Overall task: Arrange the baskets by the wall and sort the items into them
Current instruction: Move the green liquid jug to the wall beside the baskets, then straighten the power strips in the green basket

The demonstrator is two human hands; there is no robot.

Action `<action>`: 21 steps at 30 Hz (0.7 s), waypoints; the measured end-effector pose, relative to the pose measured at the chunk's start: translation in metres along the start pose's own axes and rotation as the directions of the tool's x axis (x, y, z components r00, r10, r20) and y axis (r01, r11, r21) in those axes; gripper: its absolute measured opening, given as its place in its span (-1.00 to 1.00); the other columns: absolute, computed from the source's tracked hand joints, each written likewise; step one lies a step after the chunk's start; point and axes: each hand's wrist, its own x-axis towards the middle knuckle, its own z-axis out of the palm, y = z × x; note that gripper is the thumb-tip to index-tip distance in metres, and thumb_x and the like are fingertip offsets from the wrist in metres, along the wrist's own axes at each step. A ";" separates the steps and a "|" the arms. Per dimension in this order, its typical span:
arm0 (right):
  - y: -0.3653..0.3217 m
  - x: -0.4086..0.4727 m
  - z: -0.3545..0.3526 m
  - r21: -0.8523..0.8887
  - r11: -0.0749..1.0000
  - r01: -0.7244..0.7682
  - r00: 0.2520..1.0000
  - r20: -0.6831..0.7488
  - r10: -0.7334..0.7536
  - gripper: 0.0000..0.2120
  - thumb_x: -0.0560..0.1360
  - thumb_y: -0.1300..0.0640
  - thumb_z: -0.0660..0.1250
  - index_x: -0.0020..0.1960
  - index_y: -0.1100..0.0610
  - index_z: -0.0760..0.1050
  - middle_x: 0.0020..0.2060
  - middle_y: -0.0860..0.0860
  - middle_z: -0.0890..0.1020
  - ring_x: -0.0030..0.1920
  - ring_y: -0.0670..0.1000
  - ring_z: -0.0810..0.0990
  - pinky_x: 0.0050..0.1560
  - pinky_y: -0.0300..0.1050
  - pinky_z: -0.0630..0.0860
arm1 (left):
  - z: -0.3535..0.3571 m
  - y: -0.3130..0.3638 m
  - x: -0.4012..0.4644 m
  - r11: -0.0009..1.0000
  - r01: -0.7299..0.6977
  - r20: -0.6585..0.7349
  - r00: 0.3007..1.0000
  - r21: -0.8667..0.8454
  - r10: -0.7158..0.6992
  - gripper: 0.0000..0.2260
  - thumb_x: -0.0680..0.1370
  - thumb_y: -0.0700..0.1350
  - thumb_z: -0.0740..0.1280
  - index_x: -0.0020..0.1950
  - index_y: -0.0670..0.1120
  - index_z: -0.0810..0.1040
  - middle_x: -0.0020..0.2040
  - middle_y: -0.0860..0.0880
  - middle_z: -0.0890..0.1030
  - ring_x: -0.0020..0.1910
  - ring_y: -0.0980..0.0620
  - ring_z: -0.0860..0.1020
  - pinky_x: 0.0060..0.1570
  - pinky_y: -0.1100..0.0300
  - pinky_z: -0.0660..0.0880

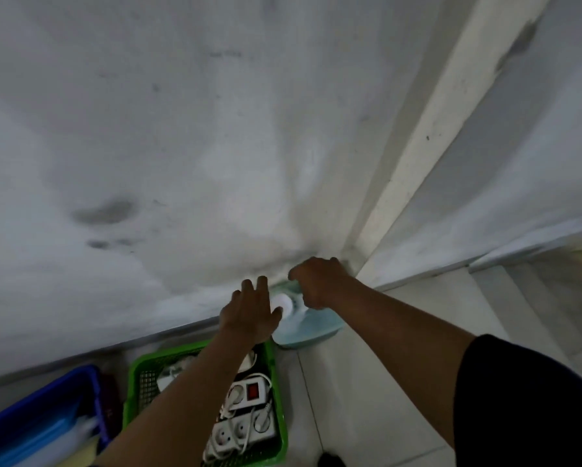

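Note:
Three baskets stand along the foot of the wall: a blue basket [80,385] at the left, a green basket [134,382] in the middle and a light blue basket [320,328] at the right, in the corner. My right hand [316,284] grips the far rim of the light blue basket. My left hand [251,315] hovers with fingers spread over its left edge, beside a white round item [281,303] inside it. White power strips [246,416] with cables lie in the green basket. Folders or plastic sheets [47,439] fill the blue basket.
A grey stained wall [181,129] fills the upper view and meets a white pillar [434,129] at the corner. Pale floor tiles [367,399] extend to the right. A dark object [111,396] sits between the blue and green baskets.

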 end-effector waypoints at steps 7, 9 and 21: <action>-0.072 -0.033 -0.011 -0.014 0.999 0.036 0.999 -0.017 -0.036 -0.78 0.44 0.25 0.29 0.09 0.17 0.45 0.06 0.16 0.55 0.11 0.20 0.51 0.17 0.06 0.35 | -0.024 -0.066 -0.061 0.999 0.032 -0.032 0.999 -0.041 -0.033 -0.53 0.57 0.03 0.19 0.41 -0.09 0.15 0.27 -0.16 0.36 0.23 -0.14 0.42 0.07 -0.01 0.45; -0.103 -0.041 -0.004 -0.028 0.998 0.054 0.999 0.004 -0.053 -0.75 0.43 0.26 0.30 0.11 0.18 0.44 0.07 0.17 0.54 0.12 0.20 0.51 0.18 0.07 0.35 | -0.021 -0.098 -0.081 0.999 0.036 -0.034 0.999 -0.041 -0.037 -0.54 0.57 0.02 0.19 0.41 -0.10 0.16 0.28 -0.17 0.37 0.23 -0.15 0.42 0.11 0.00 0.45; -0.302 -0.091 0.154 -0.085 0.995 0.047 0.996 0.079 -0.041 -0.32 0.43 -0.12 0.36 0.44 0.05 0.18 0.36 0.14 0.39 0.34 0.18 0.37 0.34 0.26 0.20 | 0.085 -0.294 -0.217 0.969 -0.139 0.004 0.990 0.205 0.141 -0.70 0.56 -0.02 0.16 0.23 -0.12 0.38 0.23 -0.15 0.48 0.18 -0.13 0.47 0.11 0.05 0.42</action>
